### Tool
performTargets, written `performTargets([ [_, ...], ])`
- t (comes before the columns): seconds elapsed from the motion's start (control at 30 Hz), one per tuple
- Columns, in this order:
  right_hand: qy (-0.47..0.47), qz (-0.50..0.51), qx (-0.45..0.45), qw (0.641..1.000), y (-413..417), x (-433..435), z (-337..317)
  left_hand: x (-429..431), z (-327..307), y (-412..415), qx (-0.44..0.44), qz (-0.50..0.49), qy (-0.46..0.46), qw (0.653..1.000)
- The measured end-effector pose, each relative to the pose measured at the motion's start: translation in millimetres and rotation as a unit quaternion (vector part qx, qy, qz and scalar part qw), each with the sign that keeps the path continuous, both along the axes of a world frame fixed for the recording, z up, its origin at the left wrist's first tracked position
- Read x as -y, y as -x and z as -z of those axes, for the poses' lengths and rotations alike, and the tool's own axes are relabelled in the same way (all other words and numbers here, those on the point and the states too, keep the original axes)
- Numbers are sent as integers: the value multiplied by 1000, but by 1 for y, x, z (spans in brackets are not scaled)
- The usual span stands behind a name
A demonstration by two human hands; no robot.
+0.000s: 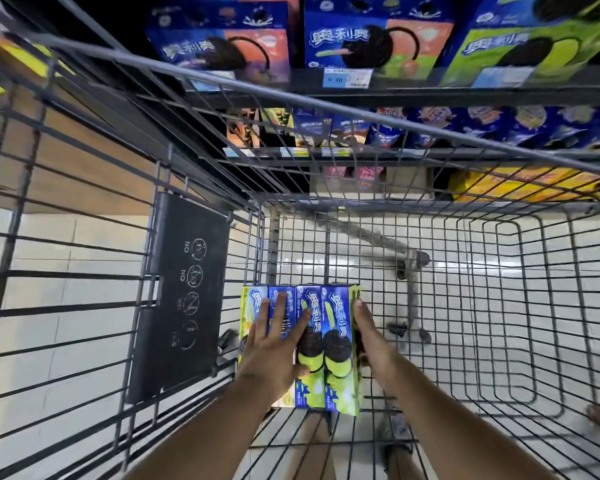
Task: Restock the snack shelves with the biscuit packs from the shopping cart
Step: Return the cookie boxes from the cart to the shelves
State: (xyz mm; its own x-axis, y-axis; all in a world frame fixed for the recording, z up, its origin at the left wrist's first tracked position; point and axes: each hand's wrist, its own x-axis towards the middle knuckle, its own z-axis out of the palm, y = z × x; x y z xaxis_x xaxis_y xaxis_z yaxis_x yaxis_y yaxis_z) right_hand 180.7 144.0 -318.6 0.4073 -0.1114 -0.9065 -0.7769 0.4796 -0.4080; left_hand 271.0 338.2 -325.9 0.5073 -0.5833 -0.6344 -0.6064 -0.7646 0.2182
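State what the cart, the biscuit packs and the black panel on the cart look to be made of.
Cart: metal wire, dull grey coating, judging by its thin welded grid.
Biscuit packs: printed cardboard cartons, slightly glossy, going by their sharp folded edges; the left hand and right hand press on them.
Black panel: probably matt plastic, flat with white printed symbols.

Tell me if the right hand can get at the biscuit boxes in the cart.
Probably yes: the right hand already lies against the right side of the biscuit boxes on the cart floor, nothing between them; the left hand rests on top.
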Motion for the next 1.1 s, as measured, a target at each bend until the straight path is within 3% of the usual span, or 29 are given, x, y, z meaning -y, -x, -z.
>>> performTargets([
  [0.13, 5, -111, -2, 994, 12, 7, 4, 2, 0, 1, -1, 0, -8, 1000],
  [0.27, 59, -117, 9, 991, 12, 2, 17, 2, 4, 2, -4, 3, -3, 1000],
  [0.43, 6, -114, -10, 993, 2, 24, -10, 12, -21, -19, -30, 33, -56, 997],
  [0.5, -2, -111, 1, 994, 1, 41, -45, 32, -51, -33, -61, -21, -55, 996],
  [0.57, -9, -97, 10, 995, -1, 64, -90, 58, -96, -41, -110, -154, 4, 982],
  [0.67, -25, -103, 42, 994, -3, 103, -165, 102, -179, -47, -196, -300, 116, 926],
  [0.73, -27, -119, 87, 989, -8, 126, -226, 135, -241, -47, -273, -377, 207, 860],
  [0.87, -23, -167, 149, 974, -11, 164, -359, 197, -346, -39, -382, -431, 341, 743],
  [1.0, 25, -224, 173, 959, 0, 197, -466, 244, -436, -29, -410, -428, 432, 680],
  [1.1, 126, -216, 202, 947, 15, 216, -529, 269, -492, -19, -370, -445, 497, 647],
])
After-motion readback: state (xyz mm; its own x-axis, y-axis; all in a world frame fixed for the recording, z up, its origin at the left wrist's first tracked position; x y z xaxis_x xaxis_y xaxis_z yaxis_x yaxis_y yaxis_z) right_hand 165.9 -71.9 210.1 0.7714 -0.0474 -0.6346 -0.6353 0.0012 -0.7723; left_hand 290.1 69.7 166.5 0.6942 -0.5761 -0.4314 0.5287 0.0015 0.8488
